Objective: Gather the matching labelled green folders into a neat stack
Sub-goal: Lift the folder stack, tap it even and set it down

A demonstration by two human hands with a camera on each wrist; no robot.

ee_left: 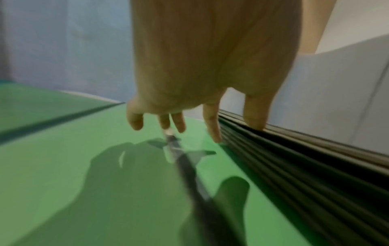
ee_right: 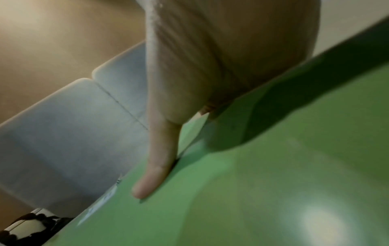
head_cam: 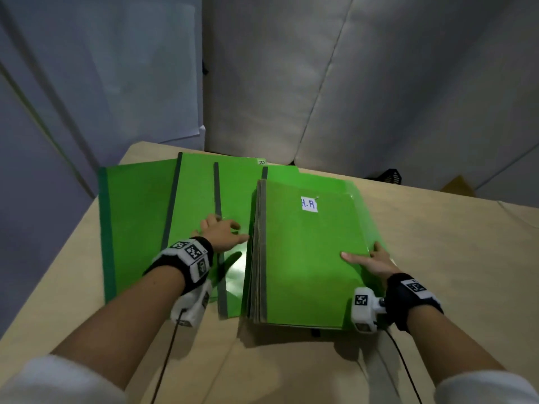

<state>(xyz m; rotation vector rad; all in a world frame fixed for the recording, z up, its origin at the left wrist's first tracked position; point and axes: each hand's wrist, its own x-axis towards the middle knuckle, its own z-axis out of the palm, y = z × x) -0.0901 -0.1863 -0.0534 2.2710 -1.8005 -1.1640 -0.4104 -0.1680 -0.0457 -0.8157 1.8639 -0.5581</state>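
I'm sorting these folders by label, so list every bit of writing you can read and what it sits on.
"H-R": handwritten on the white label on the top folder of the stack.
Partial mark, maybe "R": at the top corner of a rear folder, cut off, not readable.
Square coded markers on the wristbands: patterns, no words.
Wrist views: label blurred, unreadable.

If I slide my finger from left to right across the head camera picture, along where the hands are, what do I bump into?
Bare table → leftmost green folder → left hand → stack of green folders with the white label → right hand → bare table again.
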